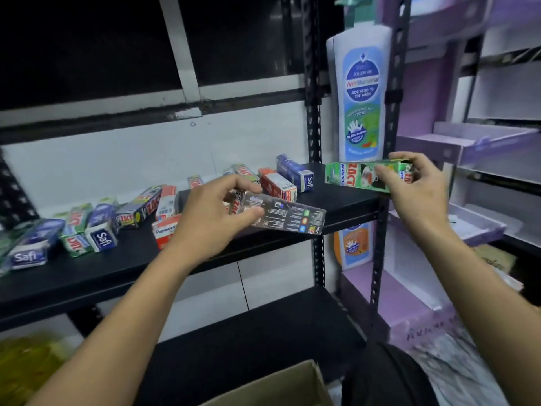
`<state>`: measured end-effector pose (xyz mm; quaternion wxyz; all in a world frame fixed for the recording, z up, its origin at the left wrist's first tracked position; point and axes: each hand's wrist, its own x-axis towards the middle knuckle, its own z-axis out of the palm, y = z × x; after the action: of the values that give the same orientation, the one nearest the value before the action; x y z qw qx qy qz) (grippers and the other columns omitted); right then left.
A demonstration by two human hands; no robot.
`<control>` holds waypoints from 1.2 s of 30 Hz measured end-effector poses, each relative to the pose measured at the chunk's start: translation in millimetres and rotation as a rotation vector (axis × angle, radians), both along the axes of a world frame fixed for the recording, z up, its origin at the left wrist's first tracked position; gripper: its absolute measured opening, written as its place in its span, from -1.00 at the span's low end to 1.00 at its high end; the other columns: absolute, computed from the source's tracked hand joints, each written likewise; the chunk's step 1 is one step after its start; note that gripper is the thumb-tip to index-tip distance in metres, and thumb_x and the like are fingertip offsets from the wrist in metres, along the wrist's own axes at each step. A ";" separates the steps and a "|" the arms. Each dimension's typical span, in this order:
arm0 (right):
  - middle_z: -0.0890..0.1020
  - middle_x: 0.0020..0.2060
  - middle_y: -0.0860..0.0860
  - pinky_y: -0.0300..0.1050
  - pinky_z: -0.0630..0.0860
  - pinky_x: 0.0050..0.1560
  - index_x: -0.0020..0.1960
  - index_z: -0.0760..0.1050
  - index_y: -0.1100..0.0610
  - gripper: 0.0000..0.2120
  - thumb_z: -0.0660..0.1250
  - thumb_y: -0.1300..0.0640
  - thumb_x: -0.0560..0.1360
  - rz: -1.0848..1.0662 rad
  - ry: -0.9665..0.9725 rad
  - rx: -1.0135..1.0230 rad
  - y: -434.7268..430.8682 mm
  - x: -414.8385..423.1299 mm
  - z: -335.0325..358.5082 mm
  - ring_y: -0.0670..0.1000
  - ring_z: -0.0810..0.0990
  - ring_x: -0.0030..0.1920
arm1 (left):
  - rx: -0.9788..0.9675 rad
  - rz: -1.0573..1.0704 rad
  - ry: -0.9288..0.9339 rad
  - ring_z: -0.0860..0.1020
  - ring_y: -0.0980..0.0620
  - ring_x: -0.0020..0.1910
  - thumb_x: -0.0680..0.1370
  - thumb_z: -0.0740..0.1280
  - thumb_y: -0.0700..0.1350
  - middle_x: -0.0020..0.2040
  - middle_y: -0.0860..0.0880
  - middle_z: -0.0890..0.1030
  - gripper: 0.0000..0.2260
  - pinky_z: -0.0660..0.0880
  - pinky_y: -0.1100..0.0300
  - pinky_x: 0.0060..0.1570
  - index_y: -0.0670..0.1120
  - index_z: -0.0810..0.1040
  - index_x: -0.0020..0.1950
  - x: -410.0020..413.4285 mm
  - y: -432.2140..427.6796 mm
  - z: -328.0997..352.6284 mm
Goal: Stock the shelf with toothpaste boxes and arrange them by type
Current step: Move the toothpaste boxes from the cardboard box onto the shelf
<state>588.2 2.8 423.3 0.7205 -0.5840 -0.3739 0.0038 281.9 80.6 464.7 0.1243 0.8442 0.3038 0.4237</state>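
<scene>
Landmark: every place is given against the black shelf (140, 268).
Left hand: the left hand (210, 218) is curled round the left end of a dark Zact box (281, 216), which is held over the shelf's front edge.
Right hand: the right hand (415, 189) is closed in a pinch on a green Zact box (363, 175), which is held just above the shelf's right end.
Dark box axis: its long axis is laid left to right and tipped down at the right; its printed back is turned up.
Green box axis: its long axis is kept nearly level, left to right, with the free end pointed left.
Done: many loose boxes (99, 227) are already laid on the shelf.
Left: brands are seen mixed and askew, so sorting by type is judged barely begun.
Supply: a carton (278, 388) is glimpsed below the shelf; its contents cannot be told.
</scene>
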 end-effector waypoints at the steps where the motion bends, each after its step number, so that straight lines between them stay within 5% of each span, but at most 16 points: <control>1: 0.69 -0.16 -0.11 0.12 0.61 0.04 0.01 0.57 -0.13 -0.73 0.46 -0.16 0.35 -0.038 -0.015 -0.008 8.6 1.6 -2.4 -0.03 0.68 -0.08 | -0.004 -0.005 -0.025 0.59 0.24 -0.05 0.41 0.56 -0.09 -0.04 0.22 0.67 -0.79 0.45 0.32 0.00 0.08 0.64 -0.01 4.9 4.4 -1.9; 7: 0.60 0.12 0.05 -0.15 0.40 0.20 0.25 0.55 0.08 -0.63 0.37 0.07 0.44 -0.103 -0.233 -0.182 57.6 4.4 -22.3 0.05 0.56 0.13 | -0.054 -0.021 -0.072 0.59 0.23 0.05 0.44 0.52 -0.13 0.04 0.21 0.66 -0.80 0.52 0.18 0.10 0.08 0.61 0.00 36.5 24.9 -20.2; 11: 0.66 0.14 0.09 -0.14 0.43 0.09 0.31 0.53 0.12 -0.63 0.34 0.12 0.52 -0.057 -0.405 -0.340 73.5 10.5 -29.0 0.10 0.60 0.11 | -0.103 -0.057 -0.067 0.61 0.19 0.05 0.46 0.52 -0.14 0.05 0.20 0.66 -0.80 0.57 0.01 0.08 0.08 0.61 0.00 50.1 34.1 -39.6; 22: 0.58 0.28 0.13 -0.08 0.42 0.20 0.46 0.38 0.10 -0.53 0.31 0.02 0.59 0.006 -0.434 -0.515 104.6 33.7 -22.2 0.16 0.51 0.27 | -0.226 -0.111 -0.412 0.63 0.13 0.11 0.52 0.46 -0.18 0.10 0.07 0.67 -0.85 0.58 0.20 0.06 -0.01 0.57 0.03 60.6 49.8 -49.5; 27: 0.55 0.31 0.12 -0.10 0.41 0.24 0.49 0.34 0.06 -0.49 0.33 0.04 0.57 0.003 -0.432 -0.518 105.5 34.0 -26.7 0.16 0.49 0.29 | -0.042 0.084 -0.260 0.59 0.15 0.07 0.48 0.50 -0.10 0.05 0.15 0.63 -0.81 0.56 -0.04 0.05 -0.03 0.49 -0.06 68.0 67.2 -76.0; 32: 0.57 0.29 0.09 -0.09 0.43 0.19 0.47 0.36 0.03 -0.50 0.36 0.06 0.55 -0.012 -0.468 -0.464 108.7 30.3 -34.2 0.15 0.52 0.25 | 0.114 0.180 -0.080 0.55 0.13 -0.02 0.50 0.47 -0.03 0.01 0.12 0.61 -0.82 0.54 0.02 -0.06 0.01 0.52 0.02 70.0 74.7 -76.0; 36: 0.57 0.28 0.09 0.00 0.44 0.14 0.47 0.35 0.01 -0.52 0.33 0.06 0.57 -0.047 -0.517 -0.515 113.3 26.9 -31.6 0.20 0.51 0.24 | 0.209 0.199 0.068 0.56 0.05 0.05 0.52 0.45 -0.09 0.07 0.05 0.63 -0.79 0.51 0.06 0.05 -0.03 0.59 0.14 72.9 80.2 -67.6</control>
<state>615.0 116.1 391.8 0.4316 -0.7362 -0.5170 -0.0665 354.9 160.8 397.1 -0.0171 0.8322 0.3443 0.4343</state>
